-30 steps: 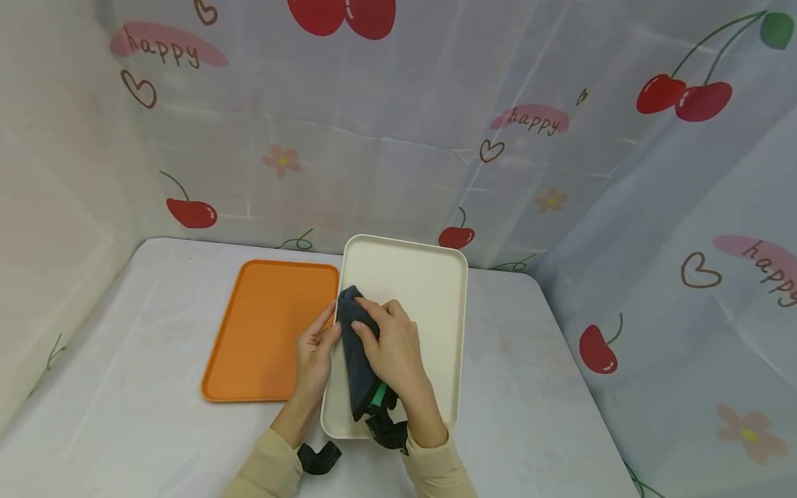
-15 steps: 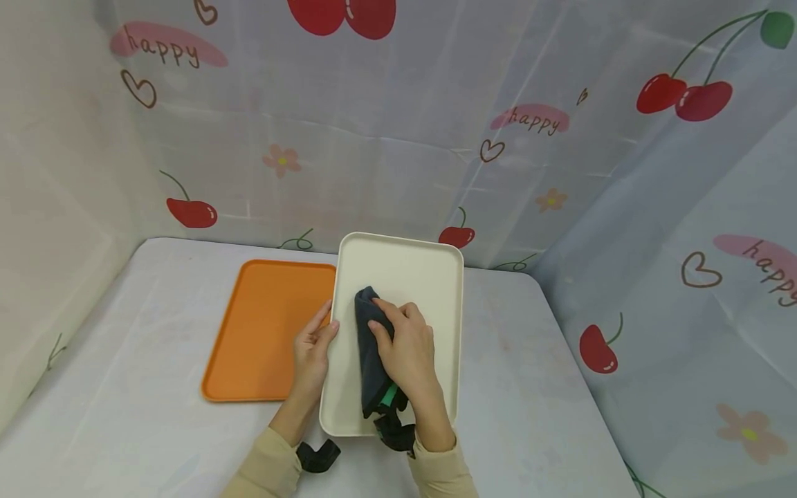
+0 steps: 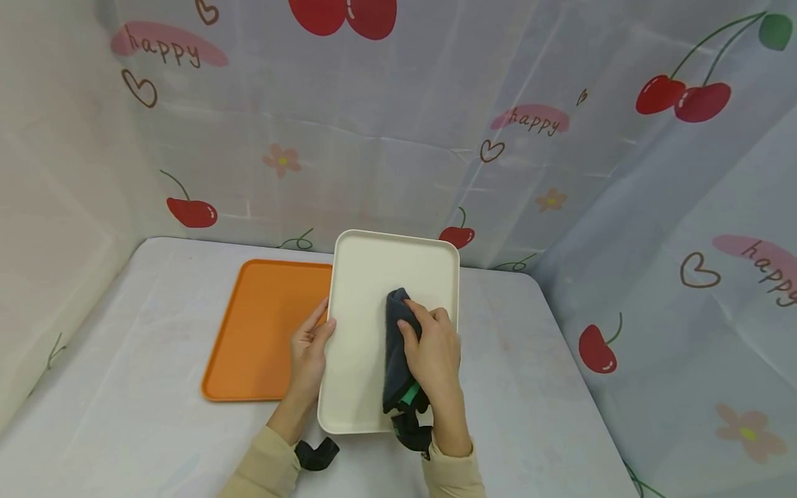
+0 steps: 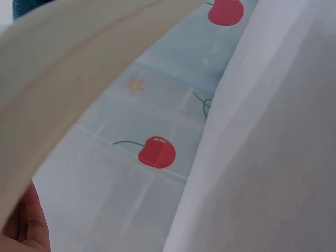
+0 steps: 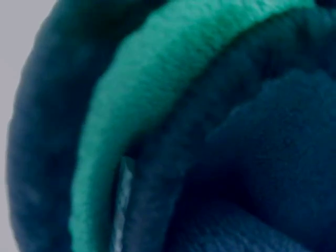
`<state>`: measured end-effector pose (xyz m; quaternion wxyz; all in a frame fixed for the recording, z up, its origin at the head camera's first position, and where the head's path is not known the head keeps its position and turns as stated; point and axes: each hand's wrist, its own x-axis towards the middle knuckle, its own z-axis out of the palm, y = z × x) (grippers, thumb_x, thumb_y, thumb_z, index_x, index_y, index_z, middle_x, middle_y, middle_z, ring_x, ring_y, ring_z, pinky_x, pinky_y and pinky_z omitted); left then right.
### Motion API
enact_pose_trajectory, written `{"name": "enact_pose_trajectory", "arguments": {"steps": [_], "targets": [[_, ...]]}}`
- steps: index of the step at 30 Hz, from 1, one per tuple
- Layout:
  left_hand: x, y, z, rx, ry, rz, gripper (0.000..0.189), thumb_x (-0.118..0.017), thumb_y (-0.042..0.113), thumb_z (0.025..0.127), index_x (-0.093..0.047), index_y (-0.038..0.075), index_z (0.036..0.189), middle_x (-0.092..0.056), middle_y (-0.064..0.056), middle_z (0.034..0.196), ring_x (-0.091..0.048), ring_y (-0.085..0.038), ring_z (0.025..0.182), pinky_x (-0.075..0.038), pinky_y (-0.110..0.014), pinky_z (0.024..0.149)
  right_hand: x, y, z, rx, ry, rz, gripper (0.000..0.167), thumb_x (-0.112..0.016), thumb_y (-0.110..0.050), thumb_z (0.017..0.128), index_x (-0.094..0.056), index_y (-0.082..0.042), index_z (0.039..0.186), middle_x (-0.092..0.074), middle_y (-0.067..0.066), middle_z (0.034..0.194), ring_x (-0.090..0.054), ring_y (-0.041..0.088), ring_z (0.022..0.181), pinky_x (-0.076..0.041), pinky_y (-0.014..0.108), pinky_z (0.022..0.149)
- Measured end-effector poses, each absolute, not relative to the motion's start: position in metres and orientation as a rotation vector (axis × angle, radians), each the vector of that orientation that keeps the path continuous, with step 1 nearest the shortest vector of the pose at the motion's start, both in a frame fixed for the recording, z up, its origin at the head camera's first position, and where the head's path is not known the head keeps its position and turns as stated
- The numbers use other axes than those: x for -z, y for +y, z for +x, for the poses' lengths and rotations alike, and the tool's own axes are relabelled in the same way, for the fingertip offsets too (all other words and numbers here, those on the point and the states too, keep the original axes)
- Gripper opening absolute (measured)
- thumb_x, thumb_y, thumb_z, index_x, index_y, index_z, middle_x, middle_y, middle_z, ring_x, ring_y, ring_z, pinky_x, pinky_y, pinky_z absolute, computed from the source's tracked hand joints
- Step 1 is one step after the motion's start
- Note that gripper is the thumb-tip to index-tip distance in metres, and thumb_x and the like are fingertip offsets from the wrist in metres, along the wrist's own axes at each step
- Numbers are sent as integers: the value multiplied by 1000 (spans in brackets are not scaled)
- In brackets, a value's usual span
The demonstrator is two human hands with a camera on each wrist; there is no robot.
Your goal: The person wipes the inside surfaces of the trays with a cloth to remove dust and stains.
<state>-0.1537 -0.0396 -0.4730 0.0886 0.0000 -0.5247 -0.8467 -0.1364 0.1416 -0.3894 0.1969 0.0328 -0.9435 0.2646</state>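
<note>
In the head view, a cream rectangular tray (image 3: 358, 346) is held raised at the middle, overlapping the edge of an orange tray (image 3: 268, 325). My left hand (image 3: 308, 356) grips the cream tray's left side, thumb at the rim and fingers behind. Folded dark blue cloth (image 3: 400, 353) with a green stripe lies against the tray's surface. The right hand (image 3: 436, 349) holds this cloth, its thumb and fingers bent over it near the tray's right side. The left wrist view has the tray's edge (image 4: 79, 68) crossing diagonally. Cloth layers (image 5: 173, 73) fill the right wrist view.
A white cloth covers the table (image 3: 529, 387). Behind and to the right hangs a curtain (image 3: 386, 138) printed with cherries. A pale wall (image 3: 56, 194) stands at the left. Black wrist mounts (image 3: 316, 454) sit at both sleeves.
The right hand has slid the cloth rightward across the cream tray, from its left rim to its right side. The tray has shifted slightly left and up, with the left hand still gripping it.
</note>
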Motion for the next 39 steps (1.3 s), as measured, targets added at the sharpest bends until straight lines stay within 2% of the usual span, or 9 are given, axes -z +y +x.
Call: {"name": "enact_pose_trajectory", "arguments": {"steps": [16,23,31,39], "targets": [[471,-42,-153,2538,-1544,8,44,-56,11,99,-50,9,143,-73,11,108,-71,-8,93,-60,-26,77,386,164,-133,-701,-2709,-111,37,-66,-25,93,-65,-17,129,-60,16,95,-55,28,77,-43,41,64],[472,-43,-152,2553,-1522,10,45,-56,12,99,-49,10,144,-72,11,111,-71,-8,94,-59,-26,78,387,174,-132,-708,-2728,-186,38,-65,-24,94,-64,-17,131,-61,19,101,-58,32,83,-46,47,69],[471,-44,-154,2563,-1490,18,45,-57,11,99,-49,7,143,-73,10,109,-72,-8,90,-60,-26,76,391,184,-129,-722,-2700,-248,37,-65,-23,94,-64,-15,130,-60,20,102,-58,33,86,-47,48,70],[470,-42,-151,2567,-1505,-28,46,-55,12,100,-47,7,145,-71,11,115,-71,-8,95,-59,-26,78,395,188,-126,-748,-2691,-260,37,-65,-23,94,-64,-15,130,-61,20,103,-59,34,88,-46,50,71]]}}
